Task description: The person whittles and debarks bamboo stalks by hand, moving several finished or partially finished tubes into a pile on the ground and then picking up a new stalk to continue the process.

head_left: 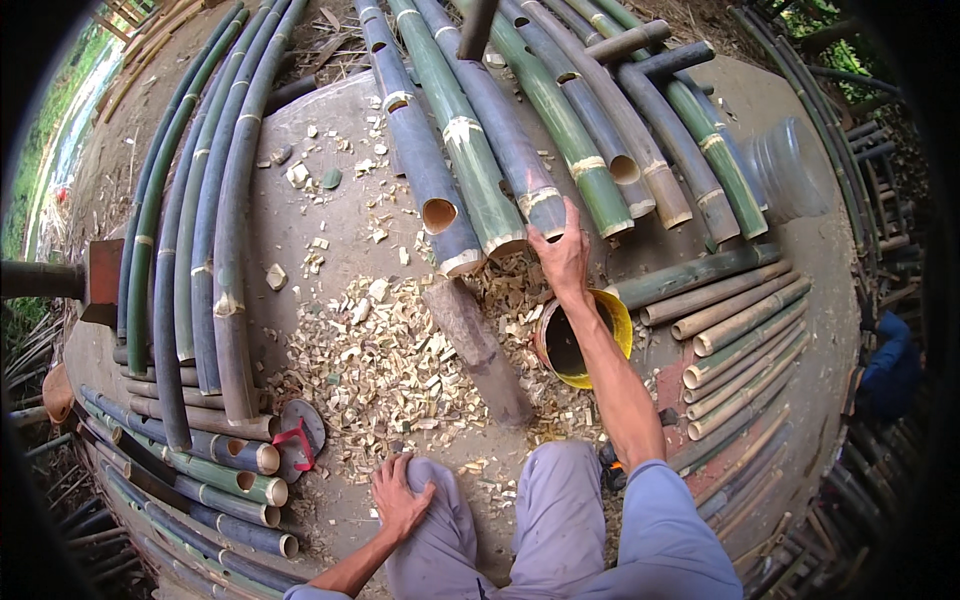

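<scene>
My right hand [562, 250] reaches forward and grips the near end of a dark bamboo pole [540, 200], thumb and fingers round its rim. Beside that pole on the left lie a green bamboo pole [480, 190] and a darker pole with a round hole [415, 165] cut near its end. My left hand [398, 497] rests on my left knee with its fingers spread, holding nothing. Below the pole ends, a short log [480, 350] lies among pale wood chips [365, 350]. A yellow-rimmed bucket [622, 325] stands under my right forearm, which partly hides it.
More bamboo poles [240, 200] lie at the left, above a pile of cut poles [210, 450] with holes. Shorter bamboo lengths [745, 330] are stacked at the right. A clear plastic container [790, 170] stands beyond them. A red ribbon [298, 440] lies on a round disc.
</scene>
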The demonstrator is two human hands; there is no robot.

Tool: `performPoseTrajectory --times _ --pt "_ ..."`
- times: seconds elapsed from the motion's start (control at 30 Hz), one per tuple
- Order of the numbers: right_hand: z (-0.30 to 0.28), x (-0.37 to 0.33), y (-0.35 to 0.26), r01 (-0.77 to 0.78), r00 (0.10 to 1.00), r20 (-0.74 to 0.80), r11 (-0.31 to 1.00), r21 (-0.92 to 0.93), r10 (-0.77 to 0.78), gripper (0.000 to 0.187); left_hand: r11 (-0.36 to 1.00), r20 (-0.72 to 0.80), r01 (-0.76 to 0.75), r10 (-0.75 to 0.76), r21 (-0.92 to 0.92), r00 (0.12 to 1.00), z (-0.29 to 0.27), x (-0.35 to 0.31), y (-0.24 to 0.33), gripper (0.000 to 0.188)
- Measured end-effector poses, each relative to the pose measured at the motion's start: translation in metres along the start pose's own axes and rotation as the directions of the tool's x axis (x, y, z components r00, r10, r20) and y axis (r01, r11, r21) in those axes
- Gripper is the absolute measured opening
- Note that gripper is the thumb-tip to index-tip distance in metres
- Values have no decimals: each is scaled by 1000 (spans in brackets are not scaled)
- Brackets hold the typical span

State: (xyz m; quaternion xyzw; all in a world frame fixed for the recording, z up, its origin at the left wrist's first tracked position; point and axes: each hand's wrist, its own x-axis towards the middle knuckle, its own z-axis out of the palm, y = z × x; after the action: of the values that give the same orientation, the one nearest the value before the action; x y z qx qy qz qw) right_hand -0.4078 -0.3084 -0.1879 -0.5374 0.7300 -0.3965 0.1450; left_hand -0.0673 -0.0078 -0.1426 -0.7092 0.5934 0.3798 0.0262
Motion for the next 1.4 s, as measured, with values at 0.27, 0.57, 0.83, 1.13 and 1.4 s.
performPoseTrajectory --times 0.27,0.57,0.83,1.13,1.4 --pt "-25 -1 -17 127 984 158 948 -291 -83 83 1000 -7 -2 2 7 1000 1 -1 -2 67" --pt "-122 51 62 0 961 -237 853 -522 -144 57 1000 -10 7 -7 -8 1000 -4 -3 0 66" --pt "-202 85 137 -245 941 -332 540 -805 -69 51 1000 -24 26 -26 -6 999 2 0 2 63" --pt "-323 128 230 -364 928 -313 656 -661 200 61 1000 -48 5 -4 9 999 7 1 7 61" --pt "-339 147 274 -337 934 -304 751 -568 188 70 916 -449 -385 298 -114 842 -5 53 93 52"
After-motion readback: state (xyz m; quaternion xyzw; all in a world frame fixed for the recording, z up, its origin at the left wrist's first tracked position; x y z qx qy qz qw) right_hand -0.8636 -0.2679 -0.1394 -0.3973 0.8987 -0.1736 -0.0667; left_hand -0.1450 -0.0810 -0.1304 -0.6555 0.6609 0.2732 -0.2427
